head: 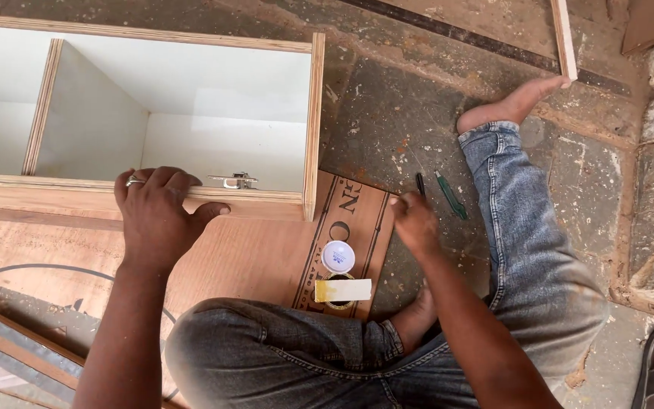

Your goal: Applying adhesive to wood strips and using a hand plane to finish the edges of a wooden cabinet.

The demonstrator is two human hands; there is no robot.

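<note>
Left hand: I saw my left hand (pixel 157 216) lying flat on the front edge of the wooden cabinet (pixel 191 195), fingers curled over the edge and a ring on one finger. That grip was closed on the cabinet edge.
Right hand: my right hand (pixel 414 223) was low over the stone floor (pixel 387 113), fingertips pinched together by the black pen (pixel 421 184). I could not tell if that grip held it.
Cabinet: it lay on its back, white inside, with a metal hinge (pixel 234 180) just beside my left hand.
Green tool: a thin green screwdriver (pixel 452 195) lay on the floor, near the pen and next to my jeans leg.
Glue things: a round white lid (pixel 338 256) and a yellow-smeared card (pixel 343 290) sat on the brown plywood sheet (pixel 266 257), between my two hands.
</note>
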